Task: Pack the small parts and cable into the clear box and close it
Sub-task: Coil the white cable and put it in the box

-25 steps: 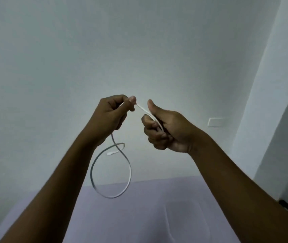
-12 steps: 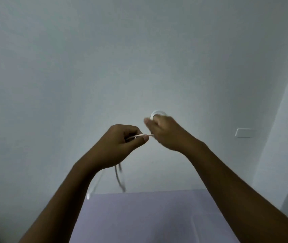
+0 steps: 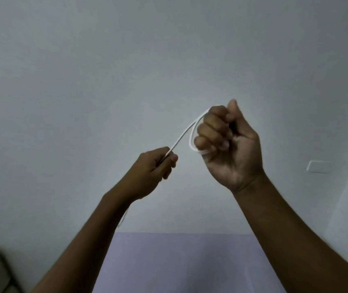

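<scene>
My right hand (image 3: 230,149), fingers curled, holds a loop of the white cable (image 3: 181,138). At its eight o'clock, my left hand (image 3: 155,166) pinches the strand.

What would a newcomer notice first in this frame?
The right hand, raised at centre right, has a white cable looped round its curled fingers. The left hand, lower and left of it, pinches the same cable. Below them lies a lilac surface.

Dim, flat light; soft overall blur (wide-angle bending at edges)
</scene>
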`<move>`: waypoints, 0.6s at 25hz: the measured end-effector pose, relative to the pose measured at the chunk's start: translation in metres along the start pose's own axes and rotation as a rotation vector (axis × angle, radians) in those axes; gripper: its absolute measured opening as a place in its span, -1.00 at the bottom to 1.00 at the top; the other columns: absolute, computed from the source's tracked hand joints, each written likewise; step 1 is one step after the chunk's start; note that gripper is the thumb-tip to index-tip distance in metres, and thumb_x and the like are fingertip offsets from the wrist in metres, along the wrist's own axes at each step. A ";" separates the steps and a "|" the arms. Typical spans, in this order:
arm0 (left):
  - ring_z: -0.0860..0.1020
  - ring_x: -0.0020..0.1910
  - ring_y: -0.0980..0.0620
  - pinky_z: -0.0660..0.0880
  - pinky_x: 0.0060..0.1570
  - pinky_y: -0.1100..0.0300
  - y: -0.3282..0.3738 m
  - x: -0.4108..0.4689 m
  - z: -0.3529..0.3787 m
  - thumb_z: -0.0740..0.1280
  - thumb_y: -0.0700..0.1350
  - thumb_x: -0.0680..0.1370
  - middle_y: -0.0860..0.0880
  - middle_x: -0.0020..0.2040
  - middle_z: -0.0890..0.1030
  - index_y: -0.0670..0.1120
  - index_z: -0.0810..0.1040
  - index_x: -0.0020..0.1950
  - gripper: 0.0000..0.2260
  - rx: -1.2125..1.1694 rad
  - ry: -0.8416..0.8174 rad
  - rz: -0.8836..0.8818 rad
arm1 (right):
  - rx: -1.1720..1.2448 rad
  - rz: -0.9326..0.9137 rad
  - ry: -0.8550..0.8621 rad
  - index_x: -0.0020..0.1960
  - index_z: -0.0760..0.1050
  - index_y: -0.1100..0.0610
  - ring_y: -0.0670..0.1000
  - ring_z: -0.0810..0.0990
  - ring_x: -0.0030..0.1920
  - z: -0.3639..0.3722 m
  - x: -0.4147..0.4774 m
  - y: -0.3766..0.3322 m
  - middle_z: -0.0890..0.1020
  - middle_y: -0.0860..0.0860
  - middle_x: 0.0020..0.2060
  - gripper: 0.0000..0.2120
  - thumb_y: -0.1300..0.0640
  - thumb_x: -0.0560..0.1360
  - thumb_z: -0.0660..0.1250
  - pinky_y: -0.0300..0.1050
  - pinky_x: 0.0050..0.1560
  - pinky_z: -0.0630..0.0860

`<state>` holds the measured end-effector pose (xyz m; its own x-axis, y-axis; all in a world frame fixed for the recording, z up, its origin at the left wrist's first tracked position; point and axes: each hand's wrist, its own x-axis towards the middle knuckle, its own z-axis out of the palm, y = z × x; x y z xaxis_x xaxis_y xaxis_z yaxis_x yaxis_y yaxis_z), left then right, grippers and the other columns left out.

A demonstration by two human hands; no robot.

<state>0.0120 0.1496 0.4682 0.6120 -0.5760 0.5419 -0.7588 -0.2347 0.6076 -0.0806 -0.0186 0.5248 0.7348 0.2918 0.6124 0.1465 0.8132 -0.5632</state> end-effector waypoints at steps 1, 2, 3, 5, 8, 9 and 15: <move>0.39 -0.47 0.12 0.37 -0.40 0.21 -0.003 -0.006 0.005 0.21 -0.03 0.65 0.03 -0.42 0.54 -0.06 0.52 -0.16 -0.77 0.001 -0.081 -0.040 | -0.097 -0.145 0.041 -0.20 0.33 0.10 -0.05 0.32 -0.44 0.005 0.002 -0.004 0.33 -0.02 -0.44 -0.63 -0.03 0.70 -0.01 -0.18 -0.32 0.29; 0.38 -0.48 0.12 0.36 -0.39 0.22 -0.003 -0.011 0.007 0.20 -0.05 0.65 0.03 -0.43 0.53 -0.06 0.53 -0.14 -0.78 -0.008 -0.148 -0.061 | -0.337 -0.292 0.091 -0.18 0.36 0.12 -0.02 0.41 -0.40 0.008 0.003 -0.009 0.41 0.01 -0.42 -0.63 -0.01 0.71 -0.02 -0.18 -0.28 0.34; 0.37 -0.48 0.13 0.34 -0.38 0.24 0.002 -0.016 0.009 0.20 -0.05 0.65 0.05 -0.44 0.50 -0.06 0.54 -0.13 -0.78 -0.026 -0.178 -0.054 | -0.728 -0.426 0.153 -0.15 0.38 0.15 0.01 0.49 -0.35 0.007 0.004 -0.010 0.49 0.04 -0.39 -0.64 0.01 0.71 -0.01 -0.16 -0.23 0.40; 0.33 -0.47 0.14 0.30 -0.41 0.26 0.020 -0.021 0.004 0.22 -0.02 0.65 0.10 -0.47 0.40 -0.05 0.56 -0.14 -0.77 -0.059 -0.132 0.021 | -1.593 -0.484 0.213 -0.14 0.44 0.17 0.00 0.59 -0.26 -0.009 0.004 -0.003 0.60 0.05 -0.31 -0.64 -0.01 0.69 0.05 -0.14 -0.15 0.49; 0.29 -0.50 0.16 0.25 -0.45 0.30 0.047 -0.023 -0.022 0.24 0.03 0.62 0.12 -0.51 0.36 -0.01 0.59 -0.17 -0.76 0.009 -0.031 0.121 | -1.985 -0.091 0.361 -0.20 0.42 0.20 0.02 0.54 -0.34 -0.047 -0.001 0.014 0.57 0.05 -0.34 -0.52 -0.15 0.66 0.07 0.11 -0.20 0.51; 0.28 -0.50 0.16 0.23 -0.45 0.31 0.051 -0.023 -0.031 0.25 0.05 0.61 0.12 -0.51 0.36 0.01 0.59 -0.18 -0.76 0.039 -0.001 0.128 | -1.933 0.053 0.402 -0.22 0.36 0.22 0.03 0.47 -0.40 -0.055 -0.003 0.016 0.53 0.06 -0.38 -0.50 -0.17 0.65 0.08 0.14 -0.27 0.49; 0.32 -0.49 0.10 0.28 -0.46 0.27 0.025 -0.011 -0.055 0.22 0.00 0.64 -0.01 -0.45 0.33 -0.08 0.52 -0.19 -0.73 -0.101 0.206 0.041 | -0.680 0.580 0.111 -0.33 0.18 0.09 -0.02 0.07 -0.56 -0.024 -0.016 0.018 0.15 0.00 -0.56 -0.49 -0.25 0.63 0.01 -0.14 -0.46 0.04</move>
<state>-0.0013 0.1929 0.5096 0.6218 -0.4087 0.6681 -0.7641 -0.1290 0.6321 -0.0736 -0.0202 0.4917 0.8700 0.4842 0.0926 0.0671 0.0698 -0.9953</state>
